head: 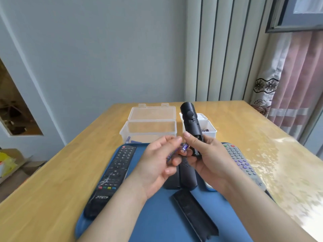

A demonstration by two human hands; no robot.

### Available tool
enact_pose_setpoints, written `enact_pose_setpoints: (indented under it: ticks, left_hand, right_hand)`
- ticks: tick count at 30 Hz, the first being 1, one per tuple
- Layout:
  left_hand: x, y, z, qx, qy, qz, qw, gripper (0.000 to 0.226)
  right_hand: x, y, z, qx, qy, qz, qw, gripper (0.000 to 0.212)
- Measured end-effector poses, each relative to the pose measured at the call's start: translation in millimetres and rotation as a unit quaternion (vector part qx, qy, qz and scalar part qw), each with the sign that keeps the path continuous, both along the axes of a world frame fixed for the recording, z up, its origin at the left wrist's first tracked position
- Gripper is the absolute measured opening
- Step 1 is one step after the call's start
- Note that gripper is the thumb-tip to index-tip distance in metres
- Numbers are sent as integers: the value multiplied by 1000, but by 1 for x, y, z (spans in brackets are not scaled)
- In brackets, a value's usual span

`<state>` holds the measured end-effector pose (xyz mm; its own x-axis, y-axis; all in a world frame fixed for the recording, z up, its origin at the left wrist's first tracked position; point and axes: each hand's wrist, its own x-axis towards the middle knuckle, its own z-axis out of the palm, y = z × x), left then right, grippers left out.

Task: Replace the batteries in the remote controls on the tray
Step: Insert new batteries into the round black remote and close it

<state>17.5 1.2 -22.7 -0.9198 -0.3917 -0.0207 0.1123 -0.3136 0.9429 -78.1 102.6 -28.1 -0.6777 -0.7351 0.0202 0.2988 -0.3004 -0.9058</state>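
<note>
My right hand (208, 158) grips a black remote (191, 124) and holds it upright above the blue tray (157, 222), back side toward me. My left hand (157, 161) holds purple batteries (183, 147) in its fingers, right beside the remote's lower end. A long black remote (113, 173) lies at the tray's left, a grey one (244, 165) at its right, and two dark remotes (187, 177) lie under my hands. A loose black battery cover (195, 215) lies on the tray in front.
Behind the tray stand an open clear plastic box (150, 126) with a few purple batteries at its front left and a smaller white box (208, 128) with batteries inside. The wooden table (52, 180) stands against a wall; curtains hang at right.
</note>
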Motion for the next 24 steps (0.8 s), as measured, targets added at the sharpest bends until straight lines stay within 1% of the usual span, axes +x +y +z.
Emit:
enact_pose_setpoints:
  ticks: [2, 3, 7, 9, 11, 13, 18, 21, 24]
  left_hand:
    - [0, 5, -1, -115, -10, 17, 993, 16]
    - [0, 6, -1, -153, -9, 27, 988, 19]
    - [0, 3, -3, -256, -10, 20, 967, 35]
    - [2, 4, 1, -252, -10, 10, 968, 36]
    - [2, 5, 3, -206, -8, 6, 979, 30]
    - [3, 8, 4, -173, 1, 18, 985, 24]
    - [-1, 6, 2, -206, 62, 111, 970, 8]
    - [-2, 7, 3, -237, 113, 152, 953, 11]
    - [-4, 8, -2, -270, 120, 164, 941, 17]
  right_hand:
    - [1, 3, -4, 10, 0, -16, 1000, 23]
    - [2, 3, -4, 12, 3, -21, 1000, 23]
    - [4, 5, -1, 21, 13, -31, 999, 23]
    - [3, 5, 0, 24, -17, -34, 999, 33]
    - [0, 6, 1, 23, -48, -33, 998, 46]
    - [-1, 6, 1, 23, -66, -28, 997, 52]
    - [-3, 5, -2, 21, -126, -9, 992, 55]
    - [0, 0, -7, 24, -134, 4, 991, 59]
    - [6, -6, -10, 27, -130, 6, 991, 53]
